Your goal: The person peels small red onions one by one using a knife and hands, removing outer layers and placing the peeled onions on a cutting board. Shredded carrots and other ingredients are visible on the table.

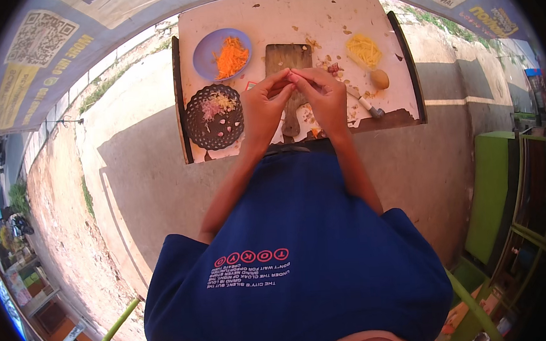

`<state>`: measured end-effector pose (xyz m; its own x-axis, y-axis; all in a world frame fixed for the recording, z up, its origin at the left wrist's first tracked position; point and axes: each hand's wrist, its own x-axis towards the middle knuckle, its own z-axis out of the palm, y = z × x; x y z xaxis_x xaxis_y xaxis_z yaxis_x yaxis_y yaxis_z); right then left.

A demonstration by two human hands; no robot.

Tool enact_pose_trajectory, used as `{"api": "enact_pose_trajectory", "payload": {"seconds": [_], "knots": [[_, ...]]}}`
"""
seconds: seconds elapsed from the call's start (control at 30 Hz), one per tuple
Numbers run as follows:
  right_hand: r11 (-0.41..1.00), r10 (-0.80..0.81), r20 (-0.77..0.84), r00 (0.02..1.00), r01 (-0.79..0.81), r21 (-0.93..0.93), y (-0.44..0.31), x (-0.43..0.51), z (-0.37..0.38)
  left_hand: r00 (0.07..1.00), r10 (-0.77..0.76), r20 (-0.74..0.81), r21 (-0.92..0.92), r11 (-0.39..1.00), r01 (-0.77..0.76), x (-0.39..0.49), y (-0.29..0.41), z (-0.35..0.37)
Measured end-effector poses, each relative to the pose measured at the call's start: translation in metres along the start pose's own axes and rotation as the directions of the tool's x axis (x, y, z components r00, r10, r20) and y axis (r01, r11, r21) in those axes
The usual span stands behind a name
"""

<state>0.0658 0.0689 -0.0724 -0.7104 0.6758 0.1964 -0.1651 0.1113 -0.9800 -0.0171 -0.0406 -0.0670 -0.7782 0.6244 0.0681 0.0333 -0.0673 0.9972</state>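
My left hand [268, 98] and my right hand [320, 92] meet at the fingertips above a wooden cutting board [287, 54] with a handle. Pinched between them is a small pinkish piece [291, 75], perhaps a garlic clove or shallot; the fingers mostly hide it. To the left, a black perforated plastic basket [205, 136] holds chopped pink and pale-yellow pieces and several whole cloves. Behind it stands a purple plate [204, 57] with shredded orange vegetable [231, 58], likely carrot. A knife [365, 101] lies right of my right hand, its blade partly hidden.
On the white table [226, 16], pale-yellow strips in a clear bag [363, 51] and a round brown potato [379, 79] lie at the right. Peels and scraps [312, 42] are scattered around the board. Dark raised edges [407, 68] bound the table's sides. A printed banner [59, 57] hangs beyond.
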Motion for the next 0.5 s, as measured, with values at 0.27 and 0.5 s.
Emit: {"api": "enact_pose_trajectory", "payload": {"seconds": [0.27,0.5], "knots": [[0.963,-0.1,0.037,0.994,0.107,-0.248,-0.016,-0.001,-0.002,0.992,0.117,-0.037,0.167,0.98,-0.109,-0.002,-0.005,0.007],[0.994,0.039,-0.021,0.999,-0.041,-0.102,-0.01,0.0,0.001,0.984,0.166,-0.055,0.134,0.978,-0.158,-0.002,-0.016,0.014]]}}
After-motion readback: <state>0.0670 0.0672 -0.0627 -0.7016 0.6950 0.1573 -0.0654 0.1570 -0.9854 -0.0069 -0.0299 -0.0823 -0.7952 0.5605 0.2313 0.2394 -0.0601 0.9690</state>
